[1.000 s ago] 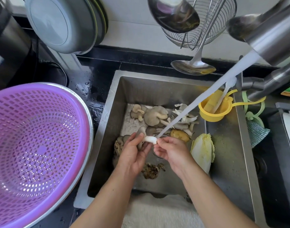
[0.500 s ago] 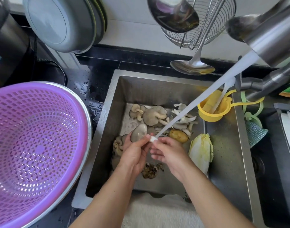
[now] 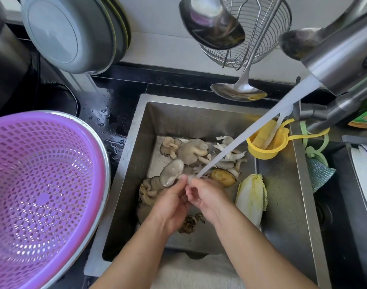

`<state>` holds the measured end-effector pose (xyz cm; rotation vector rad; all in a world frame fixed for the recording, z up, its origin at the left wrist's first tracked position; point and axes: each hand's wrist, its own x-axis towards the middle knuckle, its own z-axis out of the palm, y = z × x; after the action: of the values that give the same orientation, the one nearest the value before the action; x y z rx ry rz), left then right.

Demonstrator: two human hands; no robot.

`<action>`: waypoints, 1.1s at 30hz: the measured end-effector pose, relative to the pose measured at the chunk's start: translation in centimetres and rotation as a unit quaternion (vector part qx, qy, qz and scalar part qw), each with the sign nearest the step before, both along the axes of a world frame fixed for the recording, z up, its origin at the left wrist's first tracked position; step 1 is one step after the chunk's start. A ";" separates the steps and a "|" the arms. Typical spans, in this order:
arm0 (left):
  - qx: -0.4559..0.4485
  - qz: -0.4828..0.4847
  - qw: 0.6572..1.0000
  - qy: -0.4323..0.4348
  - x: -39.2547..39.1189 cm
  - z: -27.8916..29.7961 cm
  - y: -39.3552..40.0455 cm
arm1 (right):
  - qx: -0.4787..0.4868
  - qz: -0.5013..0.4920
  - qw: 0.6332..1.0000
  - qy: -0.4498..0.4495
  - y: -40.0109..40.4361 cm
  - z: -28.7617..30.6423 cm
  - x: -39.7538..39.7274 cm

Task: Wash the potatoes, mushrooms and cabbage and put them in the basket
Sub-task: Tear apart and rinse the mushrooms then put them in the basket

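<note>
Together, left hand point(image 3: 171, 202) and right hand point(image 3: 205, 196) pinch a mushroom point(image 3: 171, 172) under the water stream point(image 3: 251, 134).

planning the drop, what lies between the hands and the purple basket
In the head view, between the hands and the purple basket lie loose mushrooms, the sink's left wall and the basket's metal bowl rim.

The setting is a domestic kitchen. A stainless steel sink point(image 3: 282, 205) is set into a black countertop point(image 3: 115, 105). Ladles point(image 3: 238, 91), a wire strainer point(image 3: 259, 38) and stacked bowls point(image 3: 74, 32) line the tiled wall.
</note>
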<state>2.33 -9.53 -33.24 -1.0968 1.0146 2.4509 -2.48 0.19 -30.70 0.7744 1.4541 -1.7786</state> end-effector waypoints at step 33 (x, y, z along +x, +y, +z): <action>-0.113 -0.091 0.989 0.015 -0.4 0.5 0.3 | 0.162 0.209 0.960 0.092 0.6 0.5 1.0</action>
<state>1.92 -9.22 -32.73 -0.9847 1.3660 2.2553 -1.50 0.82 -30.18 0.4172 1.9015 -1.3338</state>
